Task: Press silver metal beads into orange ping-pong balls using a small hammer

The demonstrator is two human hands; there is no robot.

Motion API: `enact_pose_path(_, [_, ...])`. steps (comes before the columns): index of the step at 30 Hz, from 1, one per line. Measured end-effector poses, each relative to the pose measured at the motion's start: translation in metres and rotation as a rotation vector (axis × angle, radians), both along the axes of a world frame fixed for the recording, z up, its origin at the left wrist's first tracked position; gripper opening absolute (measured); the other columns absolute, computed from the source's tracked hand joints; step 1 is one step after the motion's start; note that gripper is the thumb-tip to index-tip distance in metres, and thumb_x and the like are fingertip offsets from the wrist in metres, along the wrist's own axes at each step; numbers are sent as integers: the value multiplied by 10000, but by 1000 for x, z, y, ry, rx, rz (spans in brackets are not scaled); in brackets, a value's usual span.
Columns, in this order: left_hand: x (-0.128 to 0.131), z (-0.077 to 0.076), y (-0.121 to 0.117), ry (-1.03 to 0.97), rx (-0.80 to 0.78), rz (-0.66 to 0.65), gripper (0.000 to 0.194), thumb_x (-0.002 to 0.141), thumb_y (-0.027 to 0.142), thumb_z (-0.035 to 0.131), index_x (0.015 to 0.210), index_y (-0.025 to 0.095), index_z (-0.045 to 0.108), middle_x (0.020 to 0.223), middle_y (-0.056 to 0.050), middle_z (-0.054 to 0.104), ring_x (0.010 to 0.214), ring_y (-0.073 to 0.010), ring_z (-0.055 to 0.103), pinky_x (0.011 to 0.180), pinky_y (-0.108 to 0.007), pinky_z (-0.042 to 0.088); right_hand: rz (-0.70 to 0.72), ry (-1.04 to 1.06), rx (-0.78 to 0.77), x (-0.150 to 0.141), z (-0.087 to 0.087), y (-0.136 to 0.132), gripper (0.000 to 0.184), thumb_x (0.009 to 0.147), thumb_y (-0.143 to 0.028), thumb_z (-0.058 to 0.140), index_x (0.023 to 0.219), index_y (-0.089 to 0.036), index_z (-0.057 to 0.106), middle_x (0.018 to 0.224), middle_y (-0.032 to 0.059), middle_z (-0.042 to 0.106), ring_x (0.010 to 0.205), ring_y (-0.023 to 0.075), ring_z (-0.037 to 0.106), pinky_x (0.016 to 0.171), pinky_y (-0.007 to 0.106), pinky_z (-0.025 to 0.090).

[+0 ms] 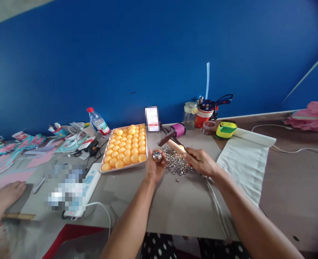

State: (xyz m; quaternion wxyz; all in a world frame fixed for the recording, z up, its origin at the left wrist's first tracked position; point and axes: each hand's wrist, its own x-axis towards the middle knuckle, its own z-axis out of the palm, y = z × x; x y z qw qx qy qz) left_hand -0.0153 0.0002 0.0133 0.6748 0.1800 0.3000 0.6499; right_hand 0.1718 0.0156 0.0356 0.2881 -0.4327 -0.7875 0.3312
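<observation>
My left hand (pixel 155 169) is closed around a shiny silver ball (pixel 157 156), whose studded-looking top shows above the fingers. My right hand (pixel 203 162) grips a hammer (pixel 175 146) by its wooden handle. The dark hammer head is up and to the right of the ball, apart from it. Between and beyond my hands, small shiny metallic pieces (pixel 176 163) lie in a loose pile. Left of my left hand is a shallow tray (pixel 123 168) holding rows of yellow-orange balls (pixel 128 151), a few of them on top of the others.
A phone (pixel 152 118), a purple cylinder (pixel 178 130), a glass jar (pixel 190 116) and a yellow-green object (pixel 226 129) stand along the back. White cloth (pixel 242 162) lies right. Left are a bottle (pixel 101 124), a power strip (pixel 90 189) and another person's hand (pixel 11 194).
</observation>
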Motion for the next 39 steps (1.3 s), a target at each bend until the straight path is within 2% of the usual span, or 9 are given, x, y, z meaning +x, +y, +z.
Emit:
enact_pose_path(4, [0,-1,0,17,-60,8,352,868,467,443,751,149,539,629,-41,586,416,-73,394,422,-200,295,18,-99,4,-1,0,1,320,834,-421,424,608,-198,391,530,-49,397,504,83,368,485,206,266])
enact_pose_path(8, [-2,-2,0,-59,12,-14,342,874,460,443,762,154,545,670,-33,574,430,-64,369,423,-195,285,13,8,-24,-1,2,0,321,854,-429,392,630,-199,403,549,-40,445,511,86,403,498,201,298])
enact_pose_path(11, [-4,-1,1,-137,6,-6,367,870,480,449,738,148,536,714,-41,573,436,-51,343,415,-186,280,-17,-64,12,-2,-1,1,305,835,-410,420,614,-202,389,539,-43,429,506,88,393,491,205,279])
enact_pose_path(14, [-5,0,0,-197,-6,-4,392,864,489,460,687,143,512,742,-53,570,451,-44,341,421,-178,300,-33,-110,20,-4,-3,1,306,834,-408,421,608,-204,389,523,-45,420,494,90,390,492,209,277])
enact_pose_path(18, [-4,2,-1,-241,31,-59,344,883,448,450,779,140,560,769,-55,557,508,-54,396,472,-178,360,-45,2,-7,-2,-1,0,329,868,-444,368,648,-203,413,545,-40,455,500,90,417,497,202,298])
enact_pose_path(22, [-6,1,1,-278,29,-35,349,910,391,417,707,133,536,766,-66,555,511,-49,397,487,-173,372,-67,-135,60,-2,-5,2,317,842,-425,422,620,-199,408,522,-43,426,492,85,374,491,207,259])
enact_pose_path(28, [-7,-2,3,-251,43,-35,395,899,467,402,793,133,585,786,-65,563,478,-40,366,433,-157,347,-66,-117,78,-4,-5,0,299,867,-416,381,679,-198,459,558,-28,488,502,92,413,496,203,268])
enact_pose_path(33, [-6,-5,4,-226,28,0,413,915,447,373,756,122,571,769,-70,571,470,-36,355,427,-154,343,-75,-251,92,-8,-3,-2,260,849,-381,419,660,-204,441,558,-17,483,500,102,416,508,220,257])
enact_pose_path(39, [-5,-4,4,-192,7,-19,373,890,469,420,737,149,537,792,-57,559,487,-45,364,446,-171,345,-85,-181,79,-8,-2,-3,271,869,-402,381,683,-211,430,574,-17,487,507,105,421,506,213,263])
